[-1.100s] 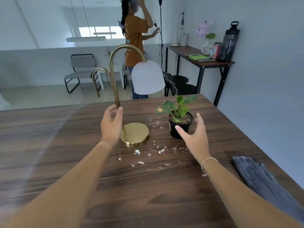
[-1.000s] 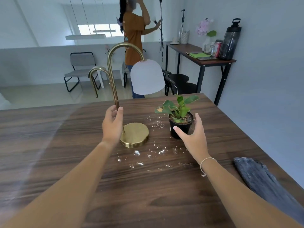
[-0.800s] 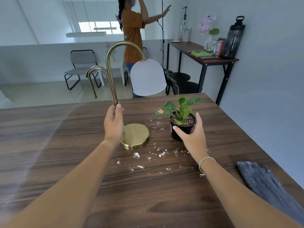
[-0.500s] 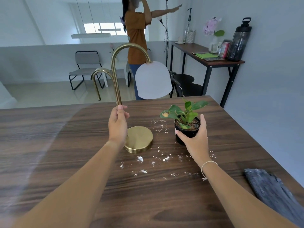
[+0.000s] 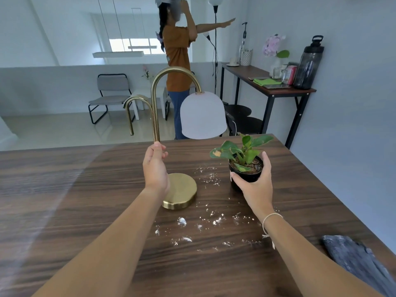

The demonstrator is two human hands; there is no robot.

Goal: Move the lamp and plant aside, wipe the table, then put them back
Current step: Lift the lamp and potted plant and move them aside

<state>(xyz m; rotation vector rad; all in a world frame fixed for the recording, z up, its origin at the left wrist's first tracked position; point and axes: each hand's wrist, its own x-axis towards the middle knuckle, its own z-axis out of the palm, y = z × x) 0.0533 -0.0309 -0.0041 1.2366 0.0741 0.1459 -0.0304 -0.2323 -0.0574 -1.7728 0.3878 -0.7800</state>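
A brass lamp (image 5: 182, 190) with a curved neck and a white dome shade stands mid-table on its round base. My left hand (image 5: 155, 168) is closed around the lower part of its stem. To the right, a small green plant (image 5: 243, 154) grows in a black pot, and my right hand (image 5: 256, 185) wraps the pot's near side. Both still rest on the dark wooden table (image 5: 85, 211). White crumbs (image 5: 199, 228) are scattered in front of and between the two objects.
A dark grey cloth (image 5: 360, 262) lies at the table's right front edge. Beyond the table a person (image 5: 177, 67) in an orange top stands with arms raised. A side table (image 5: 267, 86) with a bottle and flowers lines the right wall. A chair (image 5: 111, 97) sits at the back left.
My left hand has curled shut around the lamp stem. My right hand moved forward from beside the pot and closed on it. The person behind stretched an arm to the right.
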